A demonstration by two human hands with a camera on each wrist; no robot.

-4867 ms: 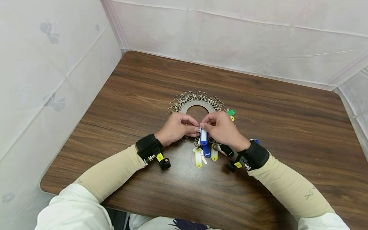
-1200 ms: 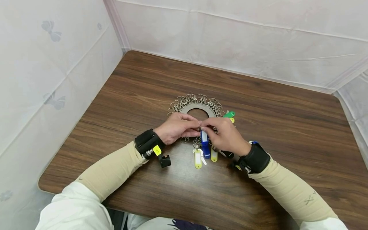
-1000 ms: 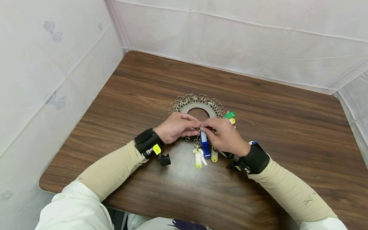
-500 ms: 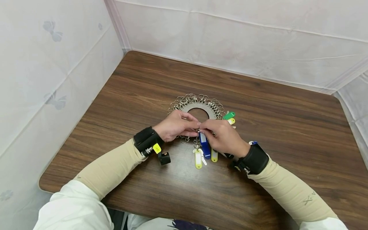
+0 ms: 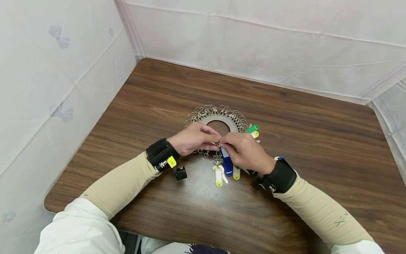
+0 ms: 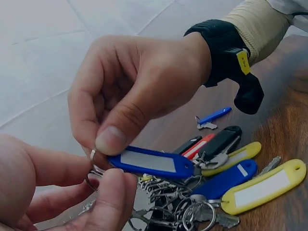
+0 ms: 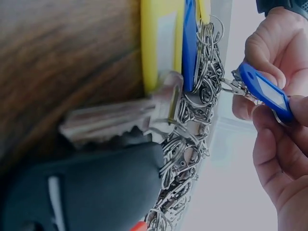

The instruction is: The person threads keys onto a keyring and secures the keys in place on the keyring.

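Observation:
A flat metal ring disc (image 5: 210, 119) edged with several clasps and key rings lies on the wooden table (image 5: 317, 141). My two hands meet over its near rim. My right hand (image 5: 224, 144) pinches the ring end of a blue key tag (image 5: 226, 161), whose white label (image 6: 147, 161) faces up. My left hand (image 5: 214, 141) pinches a small metal clasp (image 6: 94, 166) right against that ring. Under the hands lie yellow tags (image 5: 218, 175), another blue tag (image 6: 226, 182) and a black key fob (image 6: 219, 144). The bunch of rings (image 7: 192, 120) hangs from the disc's edge.
A green tag (image 5: 254, 127) and a small yellow one (image 5: 254, 134) lie at the disc's right side. A loose blue key (image 6: 211, 118) rests beyond the right wrist. White cloth walls (image 5: 253, 46) close the table at the back and on both sides.
Both hands stay pinched together at the same spot. They have drifted slightly left, and the blue tag lies lower and flatter than 4.9 s ago.

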